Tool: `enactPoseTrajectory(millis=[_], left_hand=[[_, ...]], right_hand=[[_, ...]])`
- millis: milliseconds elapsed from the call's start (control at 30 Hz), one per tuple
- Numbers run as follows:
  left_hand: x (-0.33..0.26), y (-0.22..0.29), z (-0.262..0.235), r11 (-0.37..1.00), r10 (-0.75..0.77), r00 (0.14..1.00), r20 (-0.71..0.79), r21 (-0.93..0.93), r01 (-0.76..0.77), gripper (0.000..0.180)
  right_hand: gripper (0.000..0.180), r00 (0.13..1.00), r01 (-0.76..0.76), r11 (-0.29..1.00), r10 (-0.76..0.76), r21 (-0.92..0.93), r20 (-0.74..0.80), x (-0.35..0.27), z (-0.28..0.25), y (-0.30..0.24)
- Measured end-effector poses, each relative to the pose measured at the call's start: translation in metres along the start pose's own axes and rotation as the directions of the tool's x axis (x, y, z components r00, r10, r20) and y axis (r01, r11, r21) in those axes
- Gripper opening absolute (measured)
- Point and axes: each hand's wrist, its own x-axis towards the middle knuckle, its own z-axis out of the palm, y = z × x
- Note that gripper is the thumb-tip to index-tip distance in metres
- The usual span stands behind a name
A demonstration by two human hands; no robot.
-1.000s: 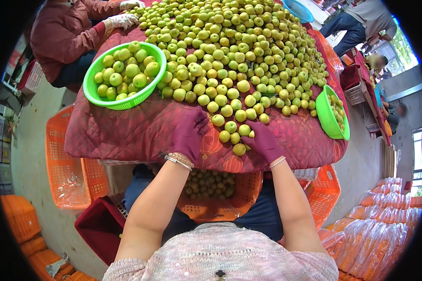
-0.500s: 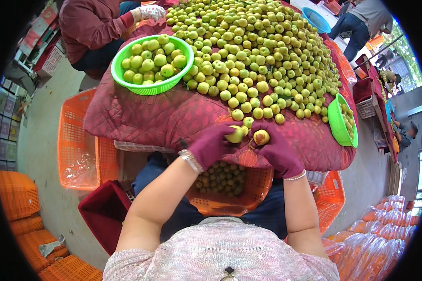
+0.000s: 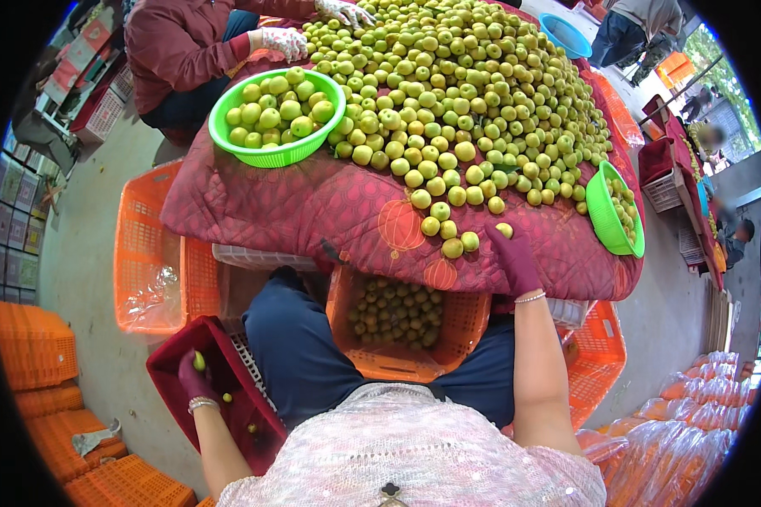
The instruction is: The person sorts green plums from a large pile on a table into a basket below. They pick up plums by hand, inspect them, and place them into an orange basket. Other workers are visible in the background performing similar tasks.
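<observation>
My left hand (image 3: 193, 378), in a maroon glove, is down at the left over a crate lined with dark red cloth (image 3: 177, 331). Its fingers close round a small yellow-green fruit (image 3: 199, 361). A few more fruits lie on the cloth inside. My right hand (image 3: 514, 260), gloved alike, is at the table's near edge, gripping another round yellow-green fruit (image 3: 504, 230) at its fingertips. Just left of it, several loose fruits (image 3: 452, 248) sit on the red quilted cloth (image 3: 313, 203). Beyond spreads a large heap of the same fruit (image 3: 457, 84).
Green baskets of fruit stand at the table's left (image 3: 228, 152) and right (image 3: 604, 221). Between my knees is an orange crate (image 3: 340, 308) of browner fruit. Another orange crate (image 3: 148, 253) stands at left. Across the table is a co-worker's gloved hand (image 3: 283, 42).
My left hand has moved from the table down to the cloth-lined crate, carrying a fruit. My right hand has shifted slightly right and up. A few more loose fruits lie near the table edge.
</observation>
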Motion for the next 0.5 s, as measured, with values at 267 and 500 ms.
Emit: enactPoseTrajectory(millis=[267,500], left_hand=[[0.087,-0.106,-0.096,0.913,0.232,0.967,-0.104,0.367,-0.18,0.035],[-0.049,0.057,0.111,0.677,0.631,0.668,0.393,0.142,-0.723,0.038]], right_hand=[[0.038,0.884,0.45,0.794,-0.46,-0.408,0.08,0.021,0.015,0.019],[0.039,0.804,0.595,0.532,-0.404,-0.603,0.436,-0.013,0.034,0.004]])
